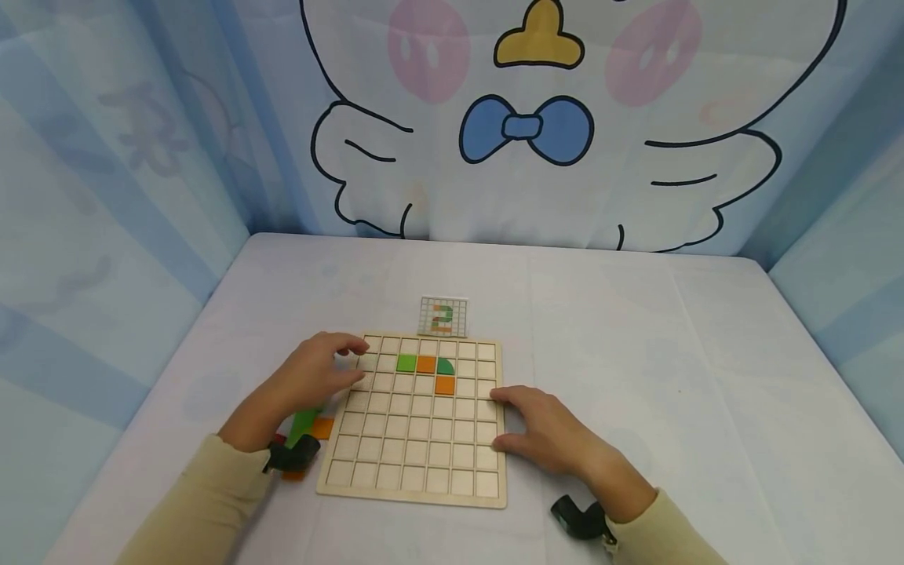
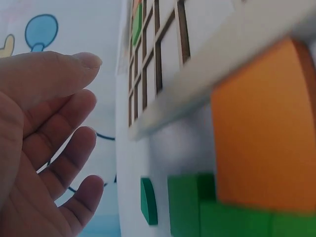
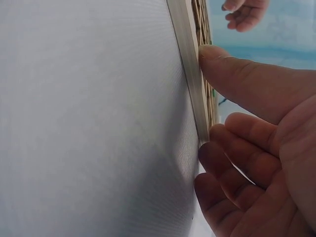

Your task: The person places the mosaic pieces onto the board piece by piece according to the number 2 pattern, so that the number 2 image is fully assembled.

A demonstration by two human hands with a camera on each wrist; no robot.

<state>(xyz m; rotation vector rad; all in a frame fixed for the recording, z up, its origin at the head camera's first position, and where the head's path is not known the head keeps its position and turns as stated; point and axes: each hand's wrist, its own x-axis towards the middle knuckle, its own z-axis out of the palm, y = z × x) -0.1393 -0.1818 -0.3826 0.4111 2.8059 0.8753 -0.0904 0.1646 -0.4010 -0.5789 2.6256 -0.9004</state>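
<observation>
A wooden grid board [image 1: 410,498] lies on the table. In its upper rows sit a light green square [image 1: 406,363], an orange square [image 1: 426,364], a dark green quarter-round piece [image 1: 445,366] and, below that, another orange square [image 1: 445,385]. My left hand [image 1: 311,375] hovers by the board's upper left edge, thumb and fingers apart, holding nothing. With its fingers loosely bent, my right hand [image 1: 551,431] rests against the board's right edge; its thumb [image 3: 232,74] touches the rim. Partly hidden under the left forearm are loose green blocks [image 1: 302,428] and an orange block [image 1: 322,428].
Beyond the board lies a small pattern card [image 1: 442,317] showing a figure like a 2 on a grid. Bits of red [image 1: 279,439] and orange [image 1: 293,475] show beside the left wrist camera. A dark green curved piece [image 2: 148,201] lies near the loose green blocks.
</observation>
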